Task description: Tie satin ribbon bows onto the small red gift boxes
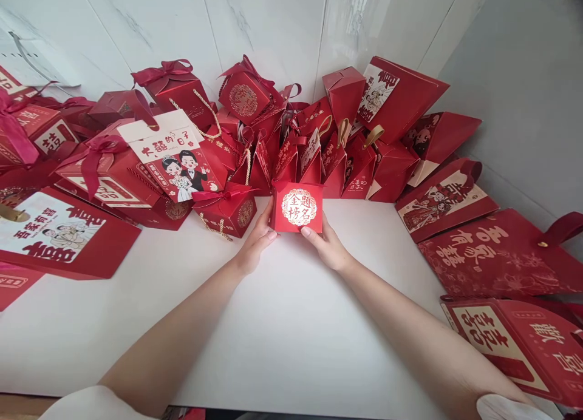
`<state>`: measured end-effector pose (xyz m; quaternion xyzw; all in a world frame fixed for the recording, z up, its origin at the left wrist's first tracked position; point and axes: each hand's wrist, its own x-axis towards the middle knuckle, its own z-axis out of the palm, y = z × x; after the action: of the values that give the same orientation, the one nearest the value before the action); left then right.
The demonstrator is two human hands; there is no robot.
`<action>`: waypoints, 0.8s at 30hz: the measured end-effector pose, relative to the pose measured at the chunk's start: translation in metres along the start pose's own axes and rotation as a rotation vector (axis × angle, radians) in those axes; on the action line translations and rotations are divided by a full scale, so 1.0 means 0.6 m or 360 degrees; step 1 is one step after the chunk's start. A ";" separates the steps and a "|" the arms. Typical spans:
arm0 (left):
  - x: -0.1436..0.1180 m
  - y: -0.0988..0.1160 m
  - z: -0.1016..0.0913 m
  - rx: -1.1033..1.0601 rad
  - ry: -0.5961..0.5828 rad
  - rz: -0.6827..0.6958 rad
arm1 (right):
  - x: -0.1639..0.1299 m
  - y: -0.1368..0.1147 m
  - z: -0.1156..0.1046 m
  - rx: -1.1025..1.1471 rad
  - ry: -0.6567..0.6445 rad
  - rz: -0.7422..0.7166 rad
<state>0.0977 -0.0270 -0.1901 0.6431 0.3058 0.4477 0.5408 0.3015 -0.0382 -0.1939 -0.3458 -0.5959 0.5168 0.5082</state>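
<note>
Between my two hands is a small red gift box [298, 207] with a round white-and-gold emblem of Chinese characters on the side facing me. My left hand [259, 238] grips its left side, with the fingertips partly hidden behind it. On the other side, my right hand [325, 241] holds the right edge, its thumb against the lower front. Just left of my left hand stands a red box with gold rope handles [228, 210]. A row of red gift boxes with ribbon loops [334, 174] stands right behind the held box.
More red gift boxes crowd the white table [291, 335] along both sides, such as a bride-and-groom box [182, 165] at left and a large flat-lying box [496, 253] at right. A white marbled wall [268, 25] rises behind them.
</note>
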 end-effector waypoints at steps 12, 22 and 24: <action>0.002 -0.002 0.000 0.0014 0.0049 -0.0031 | 0.000 0.003 -0.002 -0.0062 0.0019 -0.0009; 0.004 -0.003 0.000 0.0082 0.0087 -0.0065 | 0.001 0.001 -0.001 -0.0048 0.0016 -0.0010; 0.005 0.000 0.001 0.0102 0.0087 -0.0065 | 0.001 -0.001 -0.002 -0.0045 0.0009 -0.0013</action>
<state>0.0996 -0.0248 -0.1897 0.6412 0.3478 0.4438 0.5205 0.3026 -0.0374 -0.1935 -0.3519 -0.6031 0.5054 0.5070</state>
